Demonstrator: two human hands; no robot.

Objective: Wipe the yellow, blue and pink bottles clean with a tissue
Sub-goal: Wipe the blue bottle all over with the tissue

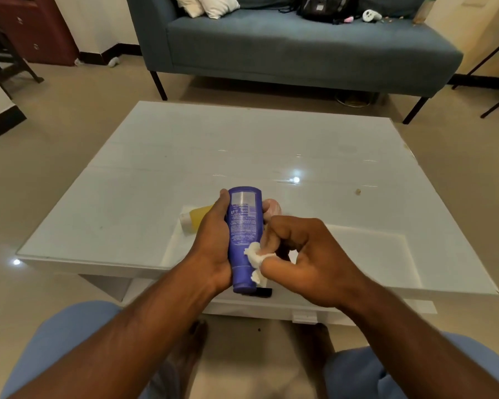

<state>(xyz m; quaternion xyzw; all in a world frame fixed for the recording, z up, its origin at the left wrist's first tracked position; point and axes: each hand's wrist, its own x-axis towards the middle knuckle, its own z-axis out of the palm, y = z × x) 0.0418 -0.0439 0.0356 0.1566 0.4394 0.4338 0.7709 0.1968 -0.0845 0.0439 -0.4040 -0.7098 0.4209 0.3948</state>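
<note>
You see a blue bottle (244, 240) with tiny white writing. The tissue (255, 259) is white. One bottle (198, 220) is yellow with a white cap, and another (272, 210) is pink. The counter (185, 156) is shiny white, the sofa (285, 50) grey-blue, the floor (55, 133) beige.

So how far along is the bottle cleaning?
Midway, it seems. The left hand grips the blue bottle while the right hand rubs a tissue on its lower side. The yellow bottle and pink bottle lie on the table; whether either is wiped, I cannot tell.
</note>
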